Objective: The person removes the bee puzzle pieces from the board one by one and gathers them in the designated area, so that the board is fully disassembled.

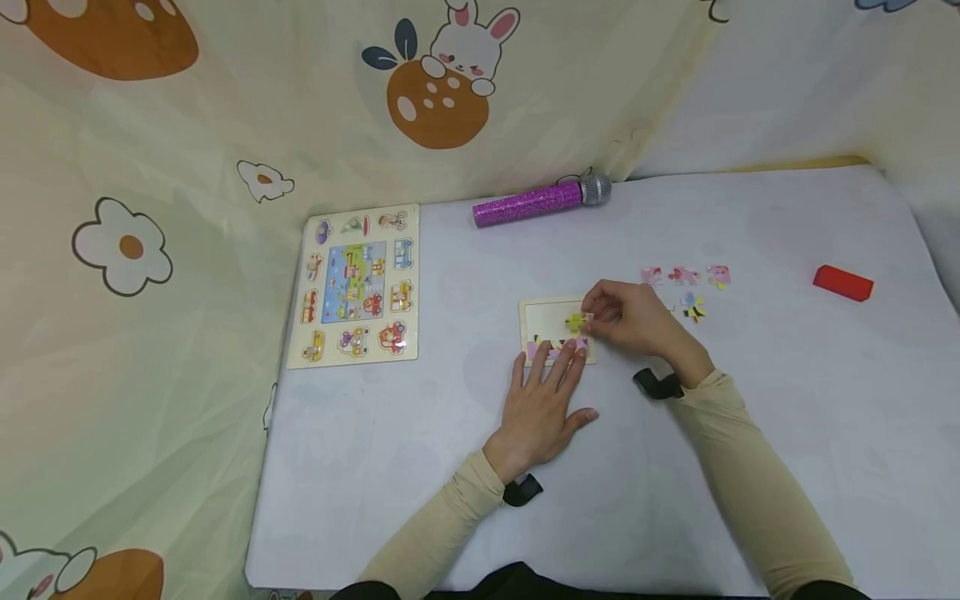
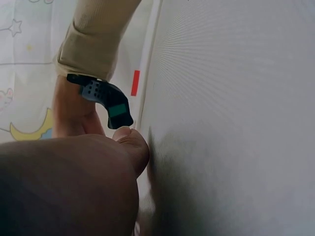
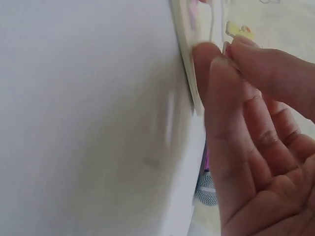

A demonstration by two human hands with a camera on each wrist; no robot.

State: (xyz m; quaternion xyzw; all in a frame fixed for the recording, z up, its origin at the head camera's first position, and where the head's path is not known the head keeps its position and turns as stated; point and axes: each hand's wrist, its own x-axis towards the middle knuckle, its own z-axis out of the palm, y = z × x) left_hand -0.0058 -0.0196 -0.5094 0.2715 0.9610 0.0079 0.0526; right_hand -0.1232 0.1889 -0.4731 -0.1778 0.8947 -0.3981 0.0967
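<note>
A small puzzle board [image 1: 545, 315] with a pale frame lies in front of me, a row of pink and yellow pieces [image 1: 556, 347] along its near side. My right hand [image 1: 637, 323] pinches a yellow jigsaw piece [image 1: 575, 322] between thumb and fingertips over the board's right part. The same jigsaw piece [image 3: 241, 30] shows past the fingertips in the right wrist view. My left hand [image 1: 536, 417] lies with straight, spread fingers, its fingertips on the near row. In the left wrist view the thumb [image 2: 133, 145] hides the board.
Several loose jigsaw pieces [image 1: 685, 276] lie right of the board, some partly behind my right hand. A red block [image 1: 843, 283] is farther right. A glittery purple microphone [image 1: 532, 203] lies at the back, and a larger picture puzzle board [image 1: 408, 333] at the left.
</note>
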